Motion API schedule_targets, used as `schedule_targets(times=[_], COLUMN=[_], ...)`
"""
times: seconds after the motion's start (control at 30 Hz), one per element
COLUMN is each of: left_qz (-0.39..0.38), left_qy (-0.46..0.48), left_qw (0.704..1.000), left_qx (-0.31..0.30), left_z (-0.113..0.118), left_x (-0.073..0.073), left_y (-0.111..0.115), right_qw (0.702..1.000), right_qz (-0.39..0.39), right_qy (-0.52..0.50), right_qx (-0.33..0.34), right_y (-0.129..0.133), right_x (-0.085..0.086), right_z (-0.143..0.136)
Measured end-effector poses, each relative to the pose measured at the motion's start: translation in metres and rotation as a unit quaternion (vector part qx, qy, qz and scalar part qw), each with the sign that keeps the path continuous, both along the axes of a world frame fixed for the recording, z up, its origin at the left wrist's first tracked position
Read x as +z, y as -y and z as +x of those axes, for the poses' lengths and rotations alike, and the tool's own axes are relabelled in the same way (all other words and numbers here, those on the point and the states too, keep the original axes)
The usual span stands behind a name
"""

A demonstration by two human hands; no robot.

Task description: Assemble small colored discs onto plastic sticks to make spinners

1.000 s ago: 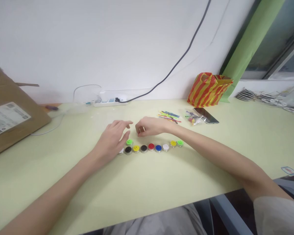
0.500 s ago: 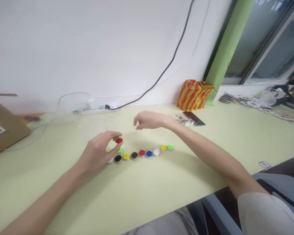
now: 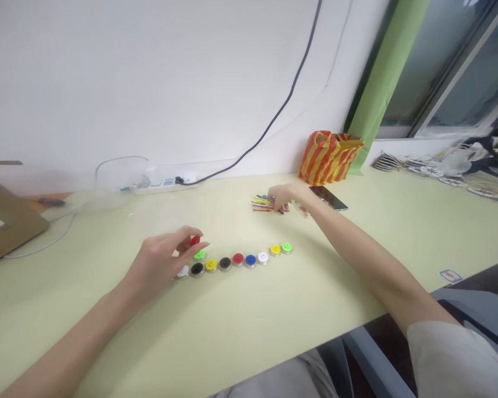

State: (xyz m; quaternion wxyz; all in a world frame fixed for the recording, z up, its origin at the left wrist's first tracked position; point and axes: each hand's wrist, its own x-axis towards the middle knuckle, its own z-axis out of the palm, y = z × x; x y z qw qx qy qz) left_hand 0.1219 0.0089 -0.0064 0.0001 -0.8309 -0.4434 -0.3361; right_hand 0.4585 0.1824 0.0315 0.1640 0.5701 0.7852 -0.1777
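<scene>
My left hand (image 3: 161, 254) is closed, its thumb and fingertips pinching a small red lid (image 3: 195, 240) above the left end of a row of small clear round pots with coloured lids. Beneath it are a green-lidded pot (image 3: 200, 255) and a white-lidded pot (image 3: 183, 271), partly covered by the hand. Rightward run black, yellow, red, blue and white lids, ending with a green-lidded pot (image 3: 286, 247). Farther back, my right hand (image 3: 283, 197) is down on a pile of thin coloured sticks (image 3: 260, 203). Its fingers are curled together, and what lies between them is hidden.
Behind my right wrist lie a dark phone (image 3: 328, 198) and a striped red-and-yellow bag (image 3: 330, 157). A power strip (image 3: 166, 184) with a black cable is by the wall. A cardboard box (image 3: 12, 221) stands at left.
My right hand has moved right and back, from above the table down onto the coloured sticks. The red lid has tilted in my left hand, which stays over the row's left end.
</scene>
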Motion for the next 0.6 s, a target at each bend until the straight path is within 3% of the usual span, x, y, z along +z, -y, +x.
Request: schedule_targets(times=[0.2, 0.4, 0.5, 0.6], left_qz=[0.067, 0.054, 0.033, 0.018], left_qy=[-0.003, 0.010, 0.004, 0.005], left_qw=[0.998, 0.998, 0.999, 1.000], left_qx=[-0.004, -0.016, -0.017, -0.010], left_z=[0.002, 0.005, 0.005, 0.006], left_x=[0.002, 0.002, 0.001, 0.000], left_y=[0.002, 0.001, 0.002, 0.003], right_qw=[1.000, 0.998, 0.994, 0.981], right_qz=[0.025, 0.059, 0.093, 0.103], right_qy=[-0.014, -0.015, -0.035, -0.140], right_qx=[0.006, 0.029, 0.048, 0.082], right_y=[0.000, -0.002, -0.001, 0.012], right_x=[-0.004, -0.011, -0.006, 0.010], right_z=[0.002, 0.002, 0.001, -0.007])
